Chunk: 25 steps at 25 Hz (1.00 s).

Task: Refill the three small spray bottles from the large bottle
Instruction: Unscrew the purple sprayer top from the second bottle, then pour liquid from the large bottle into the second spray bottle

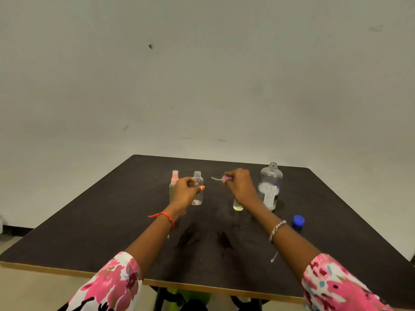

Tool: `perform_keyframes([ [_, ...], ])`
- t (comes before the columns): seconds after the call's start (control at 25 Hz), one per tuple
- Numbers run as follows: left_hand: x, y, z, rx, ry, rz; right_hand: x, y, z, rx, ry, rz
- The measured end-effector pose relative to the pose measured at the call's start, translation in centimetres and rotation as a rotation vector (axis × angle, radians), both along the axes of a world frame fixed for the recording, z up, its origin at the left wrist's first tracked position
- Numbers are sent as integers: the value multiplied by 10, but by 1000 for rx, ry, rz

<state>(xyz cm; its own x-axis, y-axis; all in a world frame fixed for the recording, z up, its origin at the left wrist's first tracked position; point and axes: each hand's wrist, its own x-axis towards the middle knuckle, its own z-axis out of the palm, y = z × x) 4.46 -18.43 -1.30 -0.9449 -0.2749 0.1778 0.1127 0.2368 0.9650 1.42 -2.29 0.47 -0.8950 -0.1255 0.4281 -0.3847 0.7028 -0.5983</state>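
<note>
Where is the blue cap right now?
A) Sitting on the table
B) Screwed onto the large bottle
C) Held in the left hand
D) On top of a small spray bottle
A: the blue cap sits on the table, apart from the large bottle, whose neck stands open.

The table (112,221) has a matt, dark, faintly grainy top and a pale wood edge. The large bottle (270,182) and the uncapped small bottle (198,194) are clear, glossy plastic. The label (269,195) looks like paper, the blue cap (298,220) shiny plastic, the sleeves (112,281) printed cloth and the bracelet (277,230) metal.
</note>
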Motion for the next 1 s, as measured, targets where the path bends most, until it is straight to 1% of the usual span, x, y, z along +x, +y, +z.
perform_keyframes([
  [0.08,1,4,2,19,16,9,12,-2,-34,90,-62,41],
  [0.16,3,7,3,48,20,6,22,-2,-59,114,-99,60],
  [0.24,3,8,3,59,18,3,31,-3,-71,144,-102,32],
  [0.4,2,10,2,63,16,2,44,-11,-75,196,-48,-28],
  [0.52,3,13,3,56,15,4,49,-16,-77,252,-60,-64],
  [0.76,2,15,2,52,9,-17,50,-18,-76,356,-64,-35],
  [1.0,2,14,0,49,6,-29,48,-16,-77,302,-103,-12],
])
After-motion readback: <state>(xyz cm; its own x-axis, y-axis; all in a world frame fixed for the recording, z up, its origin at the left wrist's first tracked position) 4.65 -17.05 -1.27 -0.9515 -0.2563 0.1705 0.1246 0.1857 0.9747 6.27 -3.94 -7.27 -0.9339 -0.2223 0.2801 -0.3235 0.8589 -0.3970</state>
